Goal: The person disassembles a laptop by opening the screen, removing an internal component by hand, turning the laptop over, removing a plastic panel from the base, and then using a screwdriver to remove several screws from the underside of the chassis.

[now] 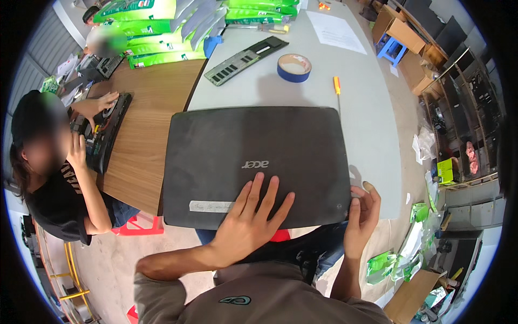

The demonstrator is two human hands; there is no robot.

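spread-fingered, l hand is laid flat on closed black laptop; by its r front corner, r hand is held w/ fingers bent, can't tell if edge is pinched. laptop is set at near edge of grey table. beyond it, blue tape roll, yellow-red screwdriver & long panel are seen.

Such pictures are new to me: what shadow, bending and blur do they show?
Head view: a shadow crosses the laptop lid and the pale table beyond; the table's right edge bows outward, corners go black, and part of a co-worker's head is blurred.
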